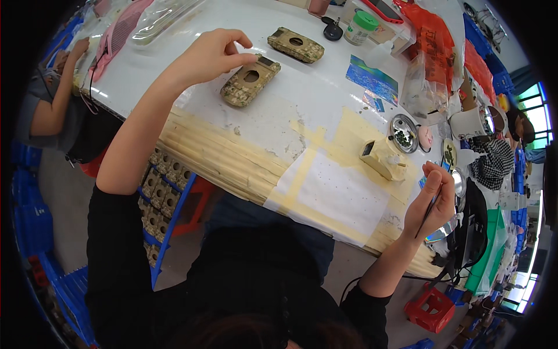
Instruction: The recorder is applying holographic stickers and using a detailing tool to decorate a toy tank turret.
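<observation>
My left hand [215,55] reaches over the table with thumb and forefinger apart. Its thumb is at the far edge of a camouflage-painted model tank hull [244,90] with a round hole in its top; touching or just above, I cannot tell. A second camouflage hull [296,45] lies farther back. On the right, my right hand [433,200] is closed round a thin dark pen-like tool [426,220], one end pointing toward a small round dish of dark green bits [449,152]. Left of that hand stands a cream-coloured block [383,160] with a pale nozzle-like piece on it.
A metal dish [404,134] holds small green parts. White paper [331,195] is taped along the table's near edge. Behind are a green-lidded jar [360,26], shiny blue cards [372,78] and red plastic bags [433,41]. Hulls fill blue racks [168,198] below. Another person's arm [61,96] is at left.
</observation>
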The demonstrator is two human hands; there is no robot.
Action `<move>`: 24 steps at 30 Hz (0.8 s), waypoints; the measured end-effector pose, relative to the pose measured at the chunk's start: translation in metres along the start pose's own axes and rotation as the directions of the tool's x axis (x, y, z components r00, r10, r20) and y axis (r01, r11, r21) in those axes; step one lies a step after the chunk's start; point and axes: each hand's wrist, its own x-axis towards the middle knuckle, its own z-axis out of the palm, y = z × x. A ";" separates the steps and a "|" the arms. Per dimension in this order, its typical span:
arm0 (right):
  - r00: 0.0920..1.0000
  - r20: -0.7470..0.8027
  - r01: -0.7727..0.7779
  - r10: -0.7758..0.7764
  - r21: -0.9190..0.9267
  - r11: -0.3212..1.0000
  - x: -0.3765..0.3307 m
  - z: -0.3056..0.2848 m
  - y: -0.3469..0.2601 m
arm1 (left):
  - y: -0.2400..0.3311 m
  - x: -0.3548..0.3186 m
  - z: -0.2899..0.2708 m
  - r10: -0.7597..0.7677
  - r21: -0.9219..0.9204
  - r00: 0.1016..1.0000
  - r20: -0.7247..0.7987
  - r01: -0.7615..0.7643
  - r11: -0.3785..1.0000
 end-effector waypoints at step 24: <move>0.999 -0.012 0.051 -0.050 0.152 0.987 -0.001 0.000 -0.007 | 0.103 -0.002 0.034 0.230 -0.998 0.972 -0.051 -0.044 -0.035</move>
